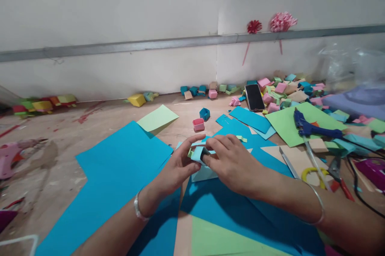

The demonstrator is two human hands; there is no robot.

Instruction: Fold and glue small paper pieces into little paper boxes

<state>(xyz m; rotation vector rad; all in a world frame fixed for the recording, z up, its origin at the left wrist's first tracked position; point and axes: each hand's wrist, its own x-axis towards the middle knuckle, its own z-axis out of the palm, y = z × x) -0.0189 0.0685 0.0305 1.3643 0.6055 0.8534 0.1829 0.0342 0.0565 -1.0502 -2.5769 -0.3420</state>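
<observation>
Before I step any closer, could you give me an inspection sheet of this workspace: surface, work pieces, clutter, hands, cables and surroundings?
Surface: wooden tabletop, red-stained in places, partly covered by blue paper sheets.
Work pieces: light-blue folded paper piece, held up between the hands.
Clutter: smartphone, heap of folded paper pieces, blue glue gun lying at the right.
Hands: left hand pinches the light-blue folded paper piece; right hand has a finger at its open side.
Cables: black cable curving along the right.
Surroundings: white wall with grey rail; red flower and pink flower at the rail.
</observation>
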